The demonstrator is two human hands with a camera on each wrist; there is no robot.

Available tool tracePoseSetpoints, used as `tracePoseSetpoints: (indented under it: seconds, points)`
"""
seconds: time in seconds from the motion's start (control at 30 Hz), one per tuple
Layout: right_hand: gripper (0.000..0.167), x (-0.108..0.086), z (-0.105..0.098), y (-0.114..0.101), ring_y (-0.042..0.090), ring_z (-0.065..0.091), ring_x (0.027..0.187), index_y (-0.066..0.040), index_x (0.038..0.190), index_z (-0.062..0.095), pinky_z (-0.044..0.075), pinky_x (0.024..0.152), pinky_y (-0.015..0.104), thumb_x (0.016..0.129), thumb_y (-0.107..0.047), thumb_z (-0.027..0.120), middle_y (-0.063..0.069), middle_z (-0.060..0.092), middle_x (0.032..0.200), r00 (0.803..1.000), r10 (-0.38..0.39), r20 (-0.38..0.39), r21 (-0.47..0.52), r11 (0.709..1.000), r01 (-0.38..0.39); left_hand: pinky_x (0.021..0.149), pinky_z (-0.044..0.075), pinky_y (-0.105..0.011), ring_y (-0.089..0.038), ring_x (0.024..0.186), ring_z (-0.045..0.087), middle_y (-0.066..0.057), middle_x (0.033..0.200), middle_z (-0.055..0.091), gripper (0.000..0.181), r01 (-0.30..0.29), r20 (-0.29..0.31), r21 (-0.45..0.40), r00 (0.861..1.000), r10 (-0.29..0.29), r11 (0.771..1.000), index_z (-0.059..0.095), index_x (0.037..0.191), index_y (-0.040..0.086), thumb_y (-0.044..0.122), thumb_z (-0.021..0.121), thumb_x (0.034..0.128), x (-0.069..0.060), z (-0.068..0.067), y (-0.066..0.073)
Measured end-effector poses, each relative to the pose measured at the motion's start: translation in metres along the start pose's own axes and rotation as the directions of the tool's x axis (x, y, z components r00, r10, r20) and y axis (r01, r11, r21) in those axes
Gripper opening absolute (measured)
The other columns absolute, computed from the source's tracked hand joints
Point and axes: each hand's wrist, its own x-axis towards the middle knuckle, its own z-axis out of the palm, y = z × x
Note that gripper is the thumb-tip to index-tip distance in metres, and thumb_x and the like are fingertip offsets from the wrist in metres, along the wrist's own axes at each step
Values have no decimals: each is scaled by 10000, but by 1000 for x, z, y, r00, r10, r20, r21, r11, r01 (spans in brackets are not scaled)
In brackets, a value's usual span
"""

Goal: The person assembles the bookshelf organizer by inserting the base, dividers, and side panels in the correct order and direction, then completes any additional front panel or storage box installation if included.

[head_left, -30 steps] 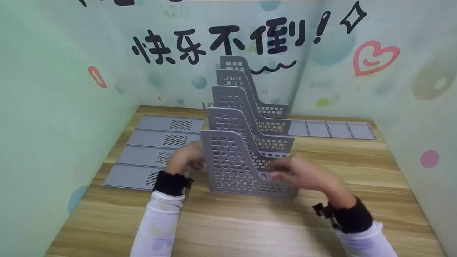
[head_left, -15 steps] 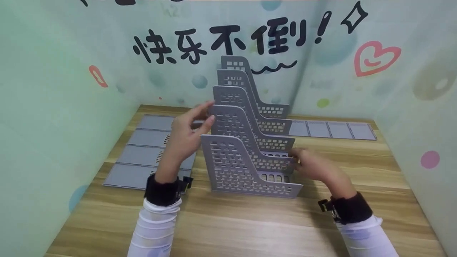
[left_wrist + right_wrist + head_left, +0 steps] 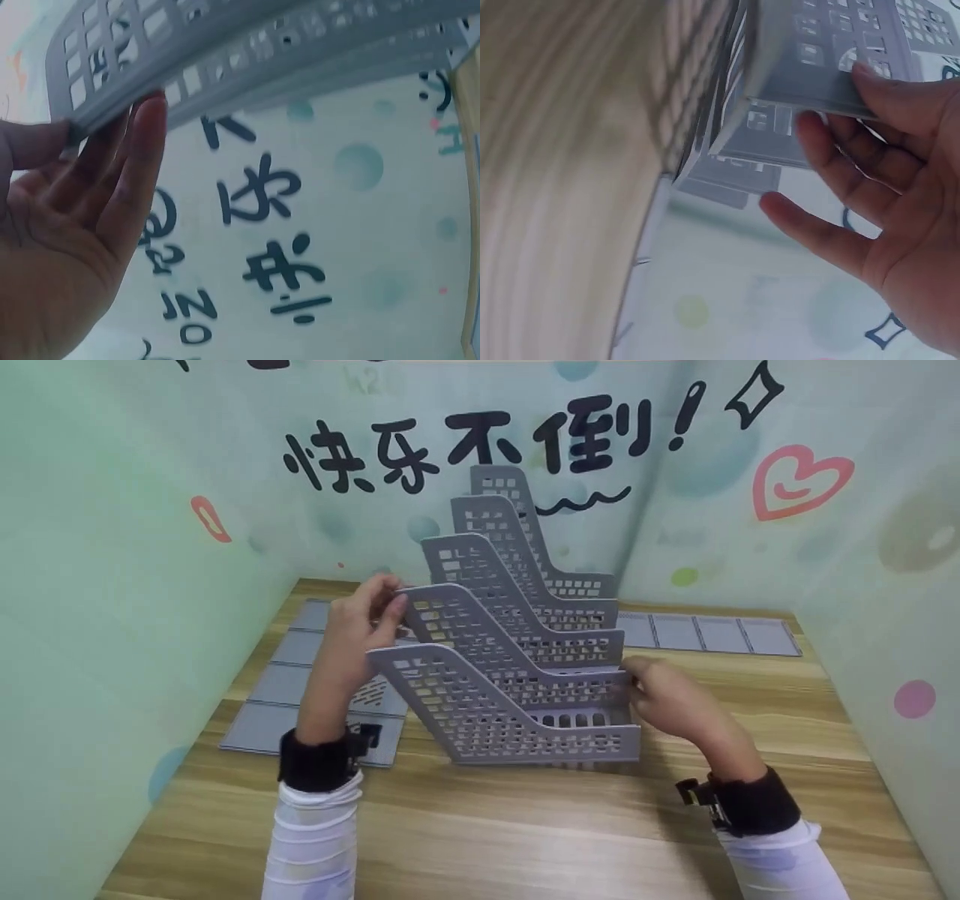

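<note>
A grey file rack (image 3: pixel 495 731) with several perforated upright dividers stands on the table in the head view. Its two front dividers lean to the left. My left hand (image 3: pixel 330 641) pinches the upper left corner of the second divider (image 3: pixel 469 619) from the front. In the left wrist view, the thumb and fingers lie on either side of that grey panel (image 3: pixel 142 86). Low at the right end, my right hand (image 3: pixel 679 705) pinches the same divider's edge. The right wrist view shows the thumb on one face of the panel (image 3: pixel 802 82) and fingers on the other.
Flat grey panels (image 3: pixel 277 724) with slotted patches lie at the left of the wooden table (image 3: pixel 525 840), partly behind my left arm. A grey sectioned strip (image 3: pixel 720 634) lies at the back right. Printed cloth walls (image 3: pixel 840 585) enclose the table.
My left hand rose from beside the rack to the second divider's corner, then moved left with it. The dividers now lean left. My right hand moved from the front divider to the second.
</note>
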Motion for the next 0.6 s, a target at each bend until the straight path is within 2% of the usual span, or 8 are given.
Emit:
tracePoseSetpoints:
  seconds: [0.13, 0.2, 0.27, 0.33, 0.43, 0.5, 0.53, 0.6]
  points:
    - [59, -5, -11, -11, 199, 660, 798, -37, 1039, 710, 579, 723, 360, 1009, -83, 689, 100, 745, 928, 994, -38, -100, 16, 999, 40, 798, 628, -210, -273, 902, 739, -194, 1012, 780, 135, 41, 54, 60, 998, -44, 997, 650, 1132, -33, 79, 613, 1066, -1, -23, -10]
    - [47, -10, -18, -16, 189, 645, 800, -41, 1015, 706, 555, 714, 319, 993, -80, 721, 88, 738, 917, 982, -73, -176, 19, 997, 78, 828, 631, -249, -258, 920, 725, -176, 1007, 776, 115, 49, 82, 112, 995, -58, 992, 664, 1106, -17, 81, 627, 1060, -2, -32, -15]
    - [62, -16, -25, -20, 163, 641, 810, -42, 983, 701, 543, 730, 276, 966, -64, 757, 69, 739, 900, 955, -114, -274, 10, 993, 121, 880, 652, -347, -265, 960, 731, -168, 1020, 780, 104, 42, 126, 166, 990, -64, 985, 681, 1087, -4, 88, 648, 1052, -2, -38, -21]
    - [102, -22, -32, -22, 110, 639, 819, -35, 954, 704, 525, 759, 207, 921, -40, 800, 61, 745, 873, 912, -151, -380, 3, 986, 165, 936, 648, -467, -297, 1002, 742, -168, 1039, 785, 102, 29, 192, 206, 979, -69, 978, 703, 1073, 8, 100, 675, 1039, -3, -42, -27]
    - [157, -29, -42, -23, 15, 647, 870, -5, 950, 721, 501, 834, 128, 853, 35, 838, 50, 762, 877, 832, -200, -517, 41, 965, 258, 995, 614, -543, -323, 1051, 738, -154, 1063, 787, 98, 38, 322, 233, 940, -114, 972, 742, 1046, 31, 119, 721, 1011, -3, -41, -36]
    - [172, -34, -47, -23, -5, 654, 912, 40, 965, 721, 500, 892, 114, 840, 112, 813, 32, 762, 909, 794, -213, -569, 133, 929, 345, 986, 605, -534, -312, 1035, 732, -138, 1053, 788, 94, 50, 400, 256, 904, -153, 965, 769, 1024, 46, 131, 752, 986, -2, -35, -41]
    - [174, -35, -49, -22, 6, 668, 930, 70, 979, 719, 512, 958, 134, 841, 152, 787, 27, 764, 930, 782, -222, -582, 193, 897, 398, 965, 604, -517, -297, 1014, 726, -128, 1040, 789, 87, 65, 435, 270, 882, -181, 961, 781, 1010, 55, 132, 762, 975, -1, -32, -44]
    - [172, -38, -53, -20, 61, 696, 962, 130, 999, 703, 492, 1100, 199, 852, 219, 714, 22, 767, 966, 770, -241, -591, 325, 803, 501, 868, 610, -459, -266, 922, 715, -109, 995, 801, 78, 91, 485, 315, 840, -242, 945, 809, 974, 70, 140, 791, 944, 0, -22, -50]
